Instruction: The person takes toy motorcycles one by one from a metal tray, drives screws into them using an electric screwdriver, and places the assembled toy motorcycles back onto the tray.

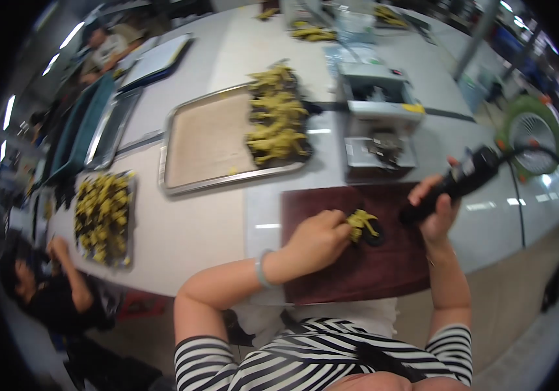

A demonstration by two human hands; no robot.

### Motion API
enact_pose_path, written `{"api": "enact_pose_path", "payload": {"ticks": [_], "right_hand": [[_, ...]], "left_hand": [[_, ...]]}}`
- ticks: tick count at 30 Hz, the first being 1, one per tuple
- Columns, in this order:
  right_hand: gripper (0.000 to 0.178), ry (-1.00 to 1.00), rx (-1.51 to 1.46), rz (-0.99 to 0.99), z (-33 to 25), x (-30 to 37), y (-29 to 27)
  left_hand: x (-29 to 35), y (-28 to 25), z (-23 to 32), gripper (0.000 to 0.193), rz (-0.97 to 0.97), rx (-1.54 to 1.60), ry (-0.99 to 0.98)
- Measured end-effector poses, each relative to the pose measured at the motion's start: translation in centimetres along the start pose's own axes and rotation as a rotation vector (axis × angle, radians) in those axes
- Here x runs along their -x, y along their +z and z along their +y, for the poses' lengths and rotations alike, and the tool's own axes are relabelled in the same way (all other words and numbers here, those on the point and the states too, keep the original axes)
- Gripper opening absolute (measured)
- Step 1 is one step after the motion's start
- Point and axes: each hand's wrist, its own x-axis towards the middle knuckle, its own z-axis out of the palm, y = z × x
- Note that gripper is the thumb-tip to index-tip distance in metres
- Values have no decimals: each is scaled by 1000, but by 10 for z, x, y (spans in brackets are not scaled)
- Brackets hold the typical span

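My left hand pinches a small part with yellow prongs and a black round base, low over a dark red cloth mat. In my right hand is a black corded electric screwdriver, held tilted with its lower end close to the mat, right of the part. The screwdriver's tip is blurred and cannot be made out. Its cable arcs away to the right. Beyond the mat stands a grey box-shaped machine with an open top and metal fittings at its front.
A metal-rimmed tray carries rows of yellow-and-black parts along its right side. Another tray of such parts lies left. A green fan stands right. Two people sit along the left side, near teal bins.
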Motion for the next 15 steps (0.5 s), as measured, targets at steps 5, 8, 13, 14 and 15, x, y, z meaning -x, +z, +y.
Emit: {"api": "enact_pose_path", "payload": {"ticks": [5, 8, 13, 14, 15], "right_hand": [[90, -169, 45, 128, -22, -44, 18], [87, -264, 130, 118, -29, -71, 27], [59, -374, 65, 40, -3, -93, 43], [59, -340, 59, 17, 0, -93, 45], [59, -305, 53, -5, 2, -92, 48]], "left_hand": [[-3, 3, -5, 19, 11, 47, 59], [-1, 3, -2, 20, 21, 65, 69], [6, 7, -4, 20, 17, 67, 70], [6, 7, -5, 20, 13, 69, 67], [7, 7, -5, 20, 17, 70, 60]]}}
